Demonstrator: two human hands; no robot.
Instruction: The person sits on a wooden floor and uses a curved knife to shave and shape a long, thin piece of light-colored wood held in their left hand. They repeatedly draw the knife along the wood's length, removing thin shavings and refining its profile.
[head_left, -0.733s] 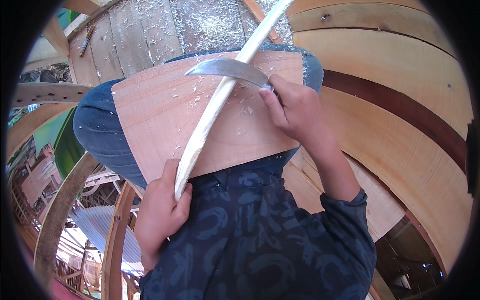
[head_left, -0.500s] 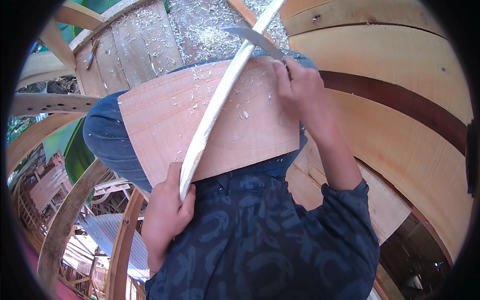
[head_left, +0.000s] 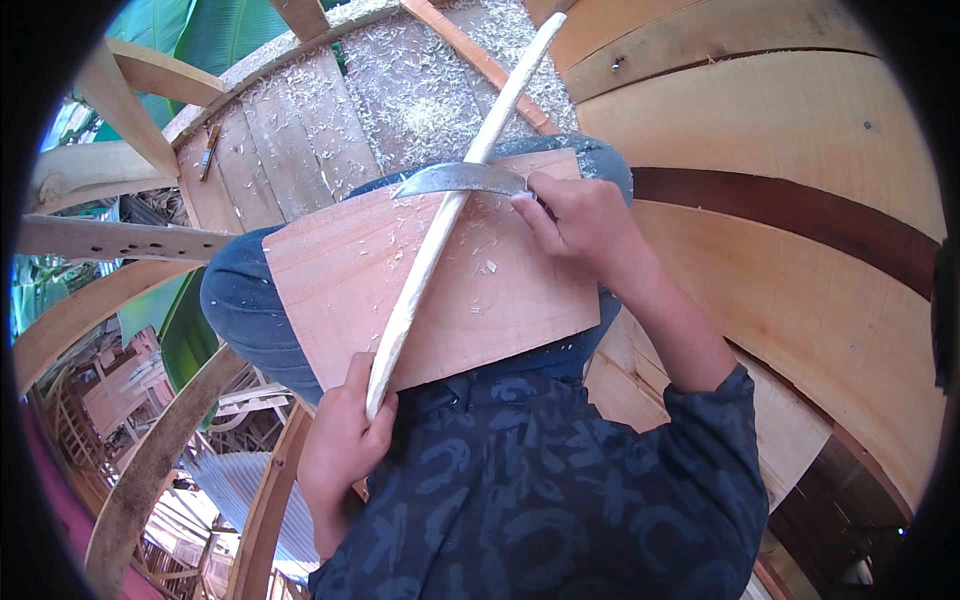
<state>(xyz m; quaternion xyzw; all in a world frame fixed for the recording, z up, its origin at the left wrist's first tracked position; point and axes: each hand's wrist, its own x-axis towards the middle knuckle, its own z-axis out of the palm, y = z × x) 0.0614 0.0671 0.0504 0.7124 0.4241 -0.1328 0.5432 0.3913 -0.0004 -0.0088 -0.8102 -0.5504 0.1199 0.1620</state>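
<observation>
A long, pale, slightly curved wooden stick (head_left: 424, 262) slants across my lap, its far end reaching up and to the right past my knees. My left hand (head_left: 350, 432) is closed around its near end. In my right hand (head_left: 585, 222) is a sickle-like knife with a curved blade (head_left: 462, 178); my fingers hide its handle. The blade lies crosswise over the stick, near the far edge of the board. Beneath the stick, a flat plywood board (head_left: 520, 285) rests on my thighs, with small shavings scattered on it.
Wood shavings (head_left: 425, 110) cover the plank floor ahead, where an orange-brown wooden strip (head_left: 470, 55) lies. A small slim yellow-and-dark object (head_left: 209, 152) sits at the far left. Curved timber ribs (head_left: 160, 470) rise at left; broad wooden planks (head_left: 770, 270) form a wall at right.
The knife has come nearer along the stick toward me, and its blade now lies flatter across it. My left hand still grips the near end. The whole view has shifted slightly.
</observation>
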